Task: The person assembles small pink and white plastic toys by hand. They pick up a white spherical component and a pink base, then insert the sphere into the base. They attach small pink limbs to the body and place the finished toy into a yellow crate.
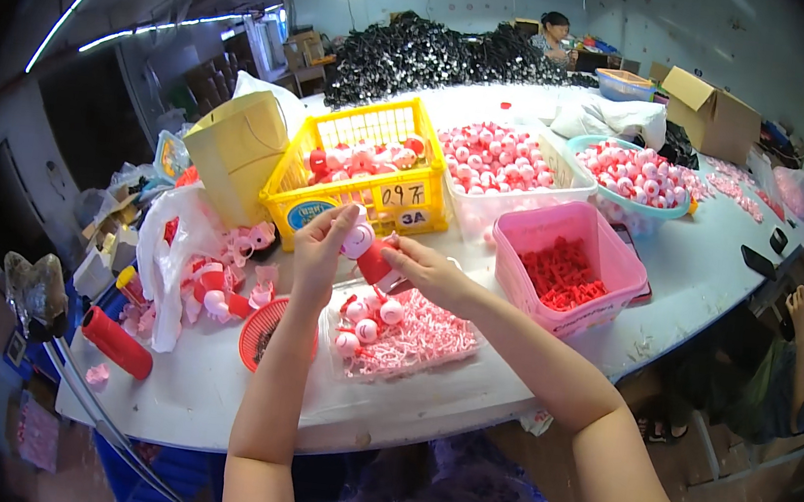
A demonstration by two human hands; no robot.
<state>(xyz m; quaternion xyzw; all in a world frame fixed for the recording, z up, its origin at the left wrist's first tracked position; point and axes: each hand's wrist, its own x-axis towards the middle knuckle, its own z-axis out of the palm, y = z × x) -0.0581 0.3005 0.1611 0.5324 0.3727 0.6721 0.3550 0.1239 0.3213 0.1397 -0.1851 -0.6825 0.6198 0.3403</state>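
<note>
Both of my hands are raised over the near part of the table, holding a small toy figure [376, 264] between them. It has a round pink-and-white head and a red body. My left hand [321, 247] pinches it at the head end. Fingers of my right hand [431, 276] close on the red body from the other side. Below them sits a clear tray [370, 374] of thin pink parts [432, 334], with several pink-and-white heads [365, 329] on top. A red round basket [253, 341] stands beside the tray, partly hidden by my left forearm.
A yellow crate [426, 216], a white bin [571, 183] and a blue basin [659, 211] hold pink-and-white pieces. Closer stands a pink bin [534, 224] of red parts. A red cylinder [117, 342] and metal rods [93, 399] are left; people sit right and far back.
</note>
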